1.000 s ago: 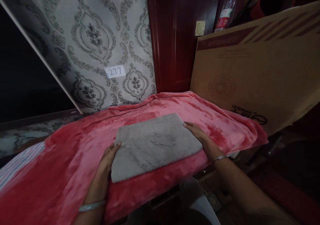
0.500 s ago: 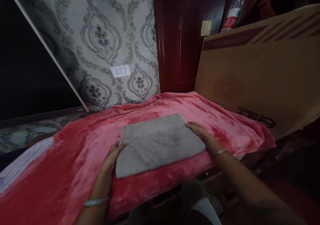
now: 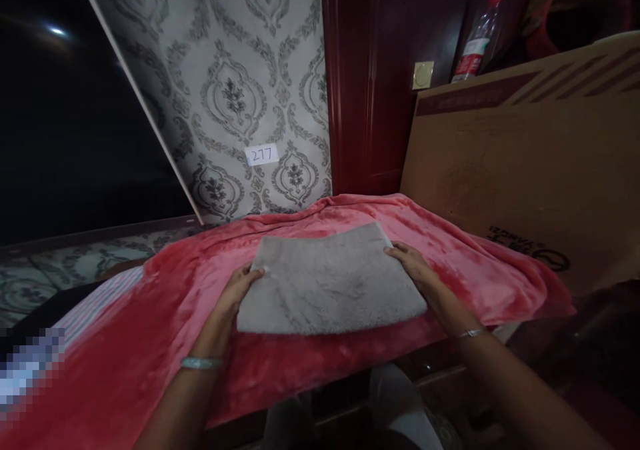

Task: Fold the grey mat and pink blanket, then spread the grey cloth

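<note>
A grey, plush-looking folded cloth, perhaps a towel or mat, is held between my two hands above a red and pink blanket. My left hand grips its left edge, thumb on top and fingers underneath. On the opposite side, my right hand pinches the right edge near the far corner, the thumb showing on top. The fingers below the cloth are hidden. Its middle sags slightly between the hands. Whether its underside still touches the blanket I cannot tell.
A large cardboard box leans at the right, with a plastic bottle behind its top edge. A dark screen stands at the left. Patterned wallpaper bears a paper label marked 277. Striped fabric lies at the left.
Both hands have raised the grey cloth slightly, and its near edge now looks more level and its middle more sagged. The camera view has shifted a little left and up.
</note>
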A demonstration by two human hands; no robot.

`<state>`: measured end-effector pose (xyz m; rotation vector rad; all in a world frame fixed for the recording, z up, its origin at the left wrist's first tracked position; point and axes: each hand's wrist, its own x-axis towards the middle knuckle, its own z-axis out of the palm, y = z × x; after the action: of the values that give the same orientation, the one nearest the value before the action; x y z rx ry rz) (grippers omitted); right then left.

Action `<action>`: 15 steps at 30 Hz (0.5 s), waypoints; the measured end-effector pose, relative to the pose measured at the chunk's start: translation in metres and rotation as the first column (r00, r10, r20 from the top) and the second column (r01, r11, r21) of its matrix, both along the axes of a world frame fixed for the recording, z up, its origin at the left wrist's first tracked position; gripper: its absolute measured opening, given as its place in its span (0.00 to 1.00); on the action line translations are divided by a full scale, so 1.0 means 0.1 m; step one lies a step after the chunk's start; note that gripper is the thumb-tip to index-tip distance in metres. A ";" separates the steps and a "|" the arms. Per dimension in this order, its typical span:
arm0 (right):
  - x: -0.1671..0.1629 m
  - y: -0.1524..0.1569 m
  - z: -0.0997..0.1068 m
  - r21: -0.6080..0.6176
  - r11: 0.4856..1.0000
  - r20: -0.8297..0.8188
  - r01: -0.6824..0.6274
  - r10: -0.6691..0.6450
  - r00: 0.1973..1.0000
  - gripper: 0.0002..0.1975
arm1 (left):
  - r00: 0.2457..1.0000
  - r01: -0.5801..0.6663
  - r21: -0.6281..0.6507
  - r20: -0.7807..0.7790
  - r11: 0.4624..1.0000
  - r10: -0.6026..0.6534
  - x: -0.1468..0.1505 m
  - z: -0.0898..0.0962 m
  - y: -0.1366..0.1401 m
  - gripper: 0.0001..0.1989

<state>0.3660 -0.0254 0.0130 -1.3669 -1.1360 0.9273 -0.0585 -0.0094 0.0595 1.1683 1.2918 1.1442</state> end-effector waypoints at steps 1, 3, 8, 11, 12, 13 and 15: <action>0.01 -0.10 0.02 0.022 1.000 -0.033 0.004 -0.004 0.999 0.22 | 0.999 0.042 -0.005 -0.023 0.999 -0.042 -0.01 0.12 0.04 0.19; 0.01 -0.33 0.03 0.054 0.999 -0.128 0.002 0.005 0.992 0.22 | 0.986 0.153 -0.015 -0.066 0.988 -0.154 -0.04 0.38 0.15 0.20; -0.21 -0.83 -0.27 -0.077 0.995 -0.347 -0.071 0.040 0.937 0.27 | 0.914 0.310 0.108 -0.307 0.945 -0.265 0.05 0.78 0.58 0.18; -0.40 -0.96 -0.49 -0.222 0.968 -0.389 -0.121 0.025 0.921 0.26 | 0.859 0.233 0.173 -0.498 0.957 -0.119 0.22 0.63 0.81 0.10; -0.44 -0.98 -0.55 -0.242 0.960 -0.400 -0.140 0.033 0.916 0.26 | 0.844 0.180 0.184 -0.533 0.966 -0.056 0.28 0.52 0.85 0.09; -0.44 -0.99 -0.59 -0.247 0.956 -0.408 -0.160 0.047 0.912 0.26 | 0.838 0.136 0.189 -0.546 0.972 -0.011 0.32 0.39 0.87 0.08; -0.36 -0.99 -0.63 -0.242 0.949 -0.403 -0.201 0.090 0.911 0.28 | 0.846 0.066 0.203 -0.531 0.977 0.053 0.34 0.12 0.85 0.08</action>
<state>0.3298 -0.1248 -0.0500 -1.2512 -0.8309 1.4427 -0.0245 0.0758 0.0719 1.7401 1.6023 1.0010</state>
